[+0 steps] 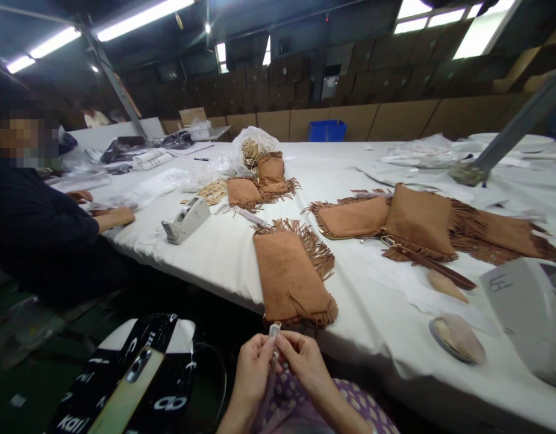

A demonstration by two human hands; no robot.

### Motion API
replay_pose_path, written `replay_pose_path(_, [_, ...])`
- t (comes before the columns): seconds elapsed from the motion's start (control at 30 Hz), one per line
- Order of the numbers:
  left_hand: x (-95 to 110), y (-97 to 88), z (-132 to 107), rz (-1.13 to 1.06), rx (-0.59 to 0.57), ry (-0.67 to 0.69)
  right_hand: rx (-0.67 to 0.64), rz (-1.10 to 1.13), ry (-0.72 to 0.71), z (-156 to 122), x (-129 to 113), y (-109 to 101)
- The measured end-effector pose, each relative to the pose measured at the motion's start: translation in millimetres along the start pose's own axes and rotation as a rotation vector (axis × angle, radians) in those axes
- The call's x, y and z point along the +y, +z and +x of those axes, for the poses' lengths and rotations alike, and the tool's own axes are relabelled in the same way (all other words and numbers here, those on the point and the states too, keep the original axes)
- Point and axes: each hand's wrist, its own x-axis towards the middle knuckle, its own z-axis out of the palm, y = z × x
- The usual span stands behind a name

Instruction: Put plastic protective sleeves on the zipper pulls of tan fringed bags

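The person's left hand (pixel 253 377) and right hand (pixel 305 361) both have a tight grip, fingers closed together on a small clear plastic piece (pixel 274 330). It stands upright just off the edge of the white-covered surface (pixel 205 271), above a patterned cloth (pixel 287 404), with a fringed tan suede bag (pixel 289 277) lying just beyond.

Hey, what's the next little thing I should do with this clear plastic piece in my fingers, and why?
Probably firm up your pinch on the small clear plastic piece first. Your left hand and right hand hold it only at the fingertips, and they're off the table, above your patterned clothing, so a slip could drop it.
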Motion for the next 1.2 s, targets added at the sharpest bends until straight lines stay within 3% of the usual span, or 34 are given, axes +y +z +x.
replay_pose_path(0.17, [8, 11.3, -1, -0.375, -0.21, -0.24, -0.024, 0.166, 0.123, 1, 7, -1])
replay_pose_path(0.3, [-2, 18.2, 0, -0.392, -0.248, -0.251, 0.009, 0.343, 0.202, 4, 11, -4])
replay_pose_path(0.37, [-15, 11.2, 6, -0.311, -0.116, -0.165, 0.068, 0.424, 0.176, 5, 11, -8])
replay_pose_path(0.47, [-33, -5.0, 22, -0.171, 0.192, -0.012, 0.149, 0.481, 0.176, 5, 8, -16])
replay_pose_path(0.5, [-36, -8.2, 28, -0.132, 0.224, 0.027, 0.156, 0.488, 0.192, 4, 8, -18])
replay_pose_path(0.53, [-38, -8.9, 33, -0.102, 0.198, 0.061, 0.154, 0.493, 0.205, 2, 7, -20])
replay_pose_path(0.67, [-35, 11.0, 45, -0.081, -0.15, 0.134, 0.119, 0.477, 0.202, -4, 6, -23])
replay_pose_path(0.8, [-35, 28.6, 45, -0.145, -0.278, 0.096, 0.101, 0.417, 0.166, -6, 6, -27])
replay_pose_path(0.9, [-42, 16.6, 40, -0.129, -0.27, 0.073, 0.123, 0.35, 0.143, -6, 8, -32])
replay_pose_path(1.03, [-46, -12.1, 29, -0.04, -0.151, 0.066, 0.117, 0.152, 0.154, -6, 15, -43])
replay_pose_path(1.13, [-36, -20.2, 20, 0.081, -0.04, 0.104, 0.211, -0.294, 0.092, -13, 15, -54])
replay_pose_path(1.2, [-24, -16.1, 13, 0.177, 0.021, 0.154, 0.368, -0.643, -0.121, -21, 13, -57])
